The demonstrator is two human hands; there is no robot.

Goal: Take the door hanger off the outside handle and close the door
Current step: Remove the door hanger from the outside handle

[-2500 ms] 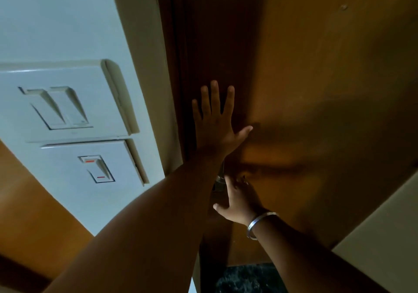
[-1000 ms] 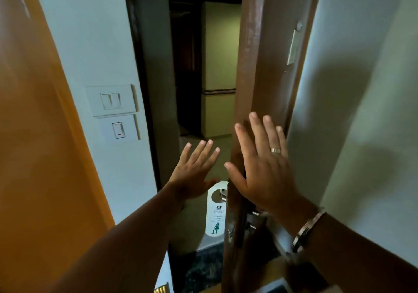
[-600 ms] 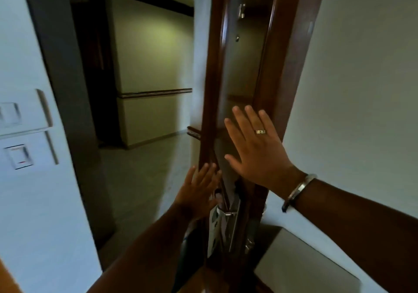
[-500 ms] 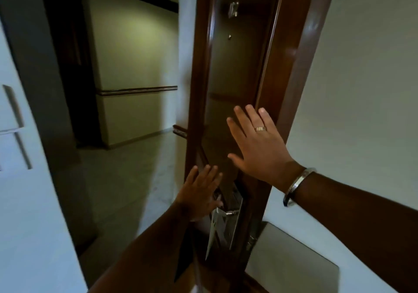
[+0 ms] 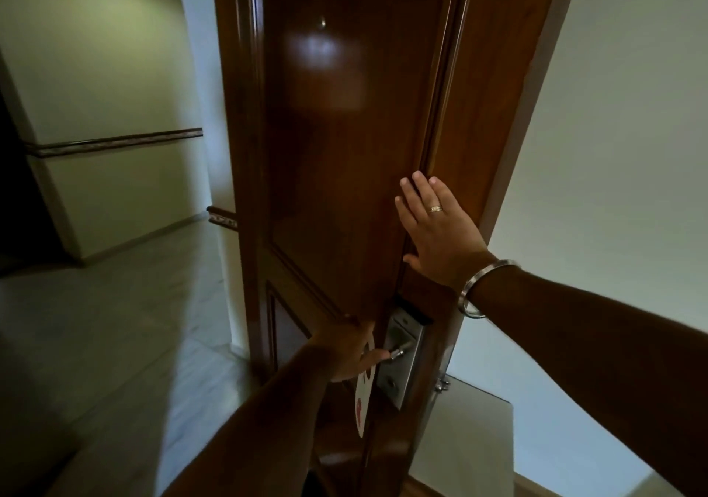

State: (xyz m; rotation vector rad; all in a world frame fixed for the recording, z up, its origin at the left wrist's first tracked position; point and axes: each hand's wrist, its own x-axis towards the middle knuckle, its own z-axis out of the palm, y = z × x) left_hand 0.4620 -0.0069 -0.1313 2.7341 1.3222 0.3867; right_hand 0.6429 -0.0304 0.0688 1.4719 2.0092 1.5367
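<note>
The brown wooden door (image 5: 337,151) stands open, its outer face turned toward me. A silver lock plate with a lever handle (image 5: 400,351) sits low on that face. The white door hanger (image 5: 362,400), with a red mark on it, dangles right at the lever's tip; I cannot tell if its hole is still around the lever. My left hand (image 5: 346,354) is closed on the hanger's top part, thumb beside the lever. My right hand (image 5: 436,236), wearing a ring and a steel bangle, lies flat and open against the door's edge above the lock.
A corridor with a pale floor (image 5: 115,324) and a cream wall with a dark rail (image 5: 115,140) lies to the left. A white wall (image 5: 613,151) is on the right, with a grey flat surface (image 5: 467,431) low beside the door.
I have swung round to the door's outer face. My left hand dropped from beside the door edge and closed on the hanger at the lever. My right hand stays flat on the door edge.
</note>
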